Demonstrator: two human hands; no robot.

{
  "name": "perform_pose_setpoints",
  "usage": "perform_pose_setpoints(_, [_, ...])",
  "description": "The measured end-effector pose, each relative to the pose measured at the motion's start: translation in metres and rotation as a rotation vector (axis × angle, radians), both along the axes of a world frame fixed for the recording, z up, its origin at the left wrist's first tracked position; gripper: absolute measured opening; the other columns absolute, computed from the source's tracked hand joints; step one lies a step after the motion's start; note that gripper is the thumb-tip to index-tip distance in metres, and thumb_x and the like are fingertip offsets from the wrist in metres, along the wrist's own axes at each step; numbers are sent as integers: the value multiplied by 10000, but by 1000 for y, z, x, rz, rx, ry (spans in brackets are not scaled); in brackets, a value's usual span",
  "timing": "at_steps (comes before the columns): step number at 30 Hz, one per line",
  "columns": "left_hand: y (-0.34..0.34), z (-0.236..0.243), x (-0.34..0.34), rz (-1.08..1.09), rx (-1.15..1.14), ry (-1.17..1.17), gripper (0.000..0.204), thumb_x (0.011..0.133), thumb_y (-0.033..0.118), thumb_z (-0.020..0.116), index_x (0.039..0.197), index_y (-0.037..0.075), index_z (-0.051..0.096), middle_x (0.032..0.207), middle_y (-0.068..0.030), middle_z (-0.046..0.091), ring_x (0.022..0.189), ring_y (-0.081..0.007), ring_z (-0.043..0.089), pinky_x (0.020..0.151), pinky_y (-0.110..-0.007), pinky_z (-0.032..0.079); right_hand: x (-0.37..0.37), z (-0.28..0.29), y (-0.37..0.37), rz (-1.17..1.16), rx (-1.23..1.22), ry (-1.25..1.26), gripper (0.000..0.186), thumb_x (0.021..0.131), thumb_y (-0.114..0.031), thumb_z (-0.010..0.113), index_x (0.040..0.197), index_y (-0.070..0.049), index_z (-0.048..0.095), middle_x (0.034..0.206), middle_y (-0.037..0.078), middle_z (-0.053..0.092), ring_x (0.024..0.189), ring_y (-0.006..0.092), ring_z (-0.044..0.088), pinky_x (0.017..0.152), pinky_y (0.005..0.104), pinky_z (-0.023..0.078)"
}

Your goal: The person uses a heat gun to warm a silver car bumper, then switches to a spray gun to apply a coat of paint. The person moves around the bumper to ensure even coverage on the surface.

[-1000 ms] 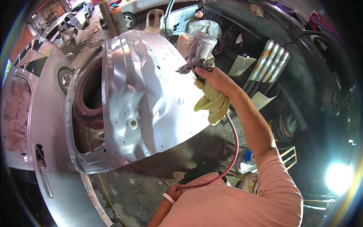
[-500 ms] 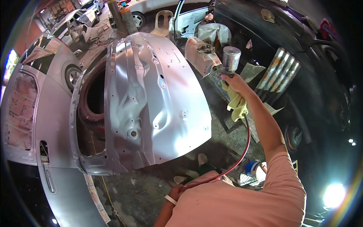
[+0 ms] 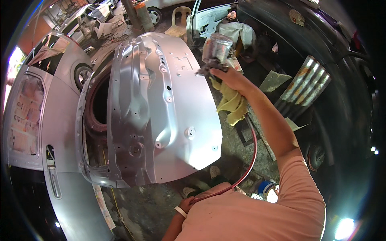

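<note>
My right hand (image 3: 228,77) is closed round a metal spray gun (image 3: 208,69) with a cup (image 3: 221,45) on top. A yellow cloth (image 3: 232,102) hangs beneath it, around the hose end. The gun is at the right edge of a silver body panel (image 3: 193,104) with holes and raised ribs, its nozzle pointing left. A dark tyre (image 3: 95,126) shows through the panel's opening. Low at my body, my left hand (image 3: 187,204) is closed on the red hose (image 3: 253,148), which loops up to the gun.
A grey car body (image 3: 60,116) with papered window stands left; a black car body (image 3: 333,120) fills the right. Corrugated sheets (image 3: 303,82), a bucket (image 3: 266,189) and a bright lamp (image 3: 343,229) are right. A plastic chair (image 3: 179,20), cylinders (image 3: 142,18) and a loose door (image 3: 207,22) stand behind.
My right hand and gun swung right, away from the panel, then back left and up to its edge. The view has shifted slightly. My left hand stays on the hose.
</note>
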State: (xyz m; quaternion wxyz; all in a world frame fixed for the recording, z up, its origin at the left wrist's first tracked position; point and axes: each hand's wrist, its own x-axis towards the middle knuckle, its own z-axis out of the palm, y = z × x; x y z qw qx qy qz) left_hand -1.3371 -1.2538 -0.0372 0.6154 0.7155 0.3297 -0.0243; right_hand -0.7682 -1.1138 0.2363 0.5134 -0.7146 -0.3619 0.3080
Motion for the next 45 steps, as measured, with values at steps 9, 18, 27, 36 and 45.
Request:
perform_pose_setpoints(9, [5,0,24,-57,1,32,321,883,342,708,995,49,640,866,-203,654,756,-376,641,673,-417,493,123,-81,-4,-174,-151,-171,531,911,-444,711,1175,15,685,1012,118,733,906,219,669,834,371,512])
perform_pose_setpoints(18, [2,61,38,85,30,70,237,893,261,700,949,35,654,735,-176,624,635,-270,587,630,-390,467,27,3,81,85,103,129,465,924,-417,730,1160,-18,698,1005,101,710,876,211,645,806,374,523])
perform_pose_setpoints(27, [9,93,55,82,2,98,360,963,359,654,886,8,663,674,-149,611,617,-234,563,616,-390,461,101,-36,105,-26,64,-239,507,921,-441,735,1174,-3,692,1036,79,706,922,165,623,836,334,501])
perform_pose_setpoints(36, [15,121,83,138,-68,64,678,968,648,523,817,7,685,684,-116,652,666,-251,649,615,-412,490,199,-92,99,-126,-117,-346,570,910,-500,695,1192,-5,690,1072,190,712,961,280,676,846,399,512])
perform_pose_setpoints(45, [5,156,92,254,-151,142,553,983,551,591,817,30,669,684,-50,607,676,-160,559,639,-359,479,66,3,196,94,72,-143,548,907,-557,695,1052,-29,734,903,88,714,778,184,621,729,374,508])
